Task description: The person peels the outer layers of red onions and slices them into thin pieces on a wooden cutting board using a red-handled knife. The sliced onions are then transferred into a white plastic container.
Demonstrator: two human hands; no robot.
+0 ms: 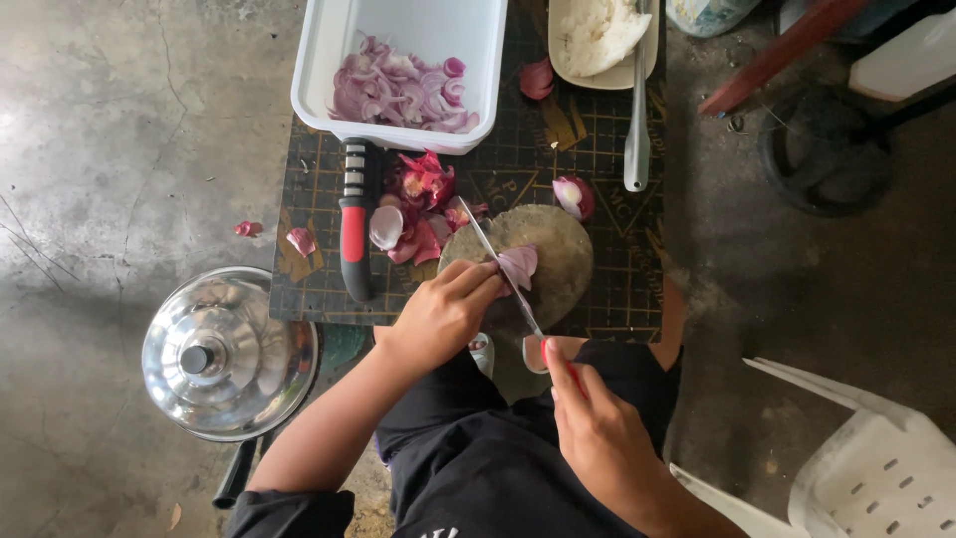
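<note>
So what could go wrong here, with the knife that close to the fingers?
1. The left hand pins the shallot with its fingertips right beside the knife blade, so a slip could nick them.
2. The round chopping block is small and sits on a mat on the floor; it might shift under pressure.
3. Peels are piled against the block and could get in the blade's way.

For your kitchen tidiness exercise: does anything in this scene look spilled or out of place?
Yes. Two bits of onion skin lie off the cutting mat, on the concrete floor at its left edge. Peel scraps are heaped on the mat rather than in the white tub.
</note>
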